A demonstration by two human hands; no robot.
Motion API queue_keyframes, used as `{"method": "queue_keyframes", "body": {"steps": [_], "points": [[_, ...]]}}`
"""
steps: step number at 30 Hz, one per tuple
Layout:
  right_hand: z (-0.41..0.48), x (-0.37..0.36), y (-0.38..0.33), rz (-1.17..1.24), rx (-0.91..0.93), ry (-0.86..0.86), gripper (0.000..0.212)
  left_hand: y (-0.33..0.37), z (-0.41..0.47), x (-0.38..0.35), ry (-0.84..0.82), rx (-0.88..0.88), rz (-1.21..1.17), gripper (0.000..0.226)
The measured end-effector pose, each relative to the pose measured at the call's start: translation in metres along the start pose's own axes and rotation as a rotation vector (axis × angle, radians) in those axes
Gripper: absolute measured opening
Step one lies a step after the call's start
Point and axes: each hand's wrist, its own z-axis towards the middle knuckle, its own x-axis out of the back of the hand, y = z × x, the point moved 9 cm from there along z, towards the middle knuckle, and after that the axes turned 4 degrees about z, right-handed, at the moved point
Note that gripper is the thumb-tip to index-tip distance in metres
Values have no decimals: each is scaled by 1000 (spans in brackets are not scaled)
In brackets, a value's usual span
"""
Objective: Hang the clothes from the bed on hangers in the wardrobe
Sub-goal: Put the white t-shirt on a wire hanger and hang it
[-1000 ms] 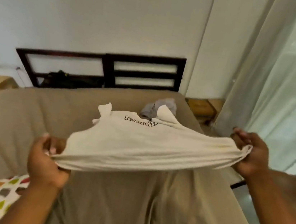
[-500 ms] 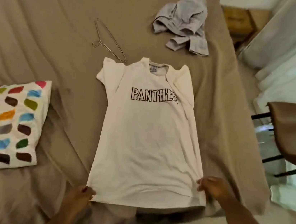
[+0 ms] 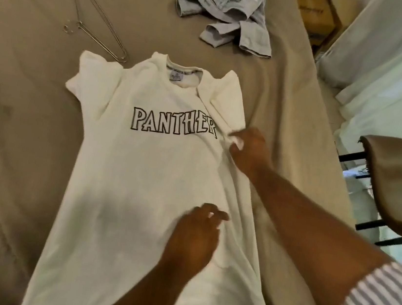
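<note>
A white T-shirt point(image 3: 141, 170) with PANTHER printed on its chest lies flat, front up, on the tan bed point(image 3: 19, 128). My right hand point(image 3: 248, 151) pinches the folded-over right sleeve edge beside the lettering. My left hand point(image 3: 193, 238) rests on the lower right part of the shirt with its fingers curled, pinching a bit of cloth. A wire hanger point(image 3: 99, 26) lies on the bed just beyond the shirt's left shoulder. A crumpled grey garment point(image 3: 228, 12) sits farther back on the bed.
A brown chair seat point(image 3: 399, 188) on black legs stands to the right of the bed. Pale curtains point(image 3: 395, 65) hang at the far right, with a cardboard box point(image 3: 315, 16) on the floor behind the bed corner.
The shirt went from being held stretched in the air to lying flat on the bed. Both hands left the hem: the right went up to the sleeve, the left onto the shirt body.
</note>
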Motion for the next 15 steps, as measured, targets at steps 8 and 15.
{"method": "queue_keyframes", "body": {"steps": [8, 15], "points": [[87, -57, -4, -371, 52, -309, 68, 56, 21, -97, 9, 169, 130, 49], [72, 30, 76, 972, -211, 214, 54, 56, 39, -96, -14, 333, 30, 46]]}}
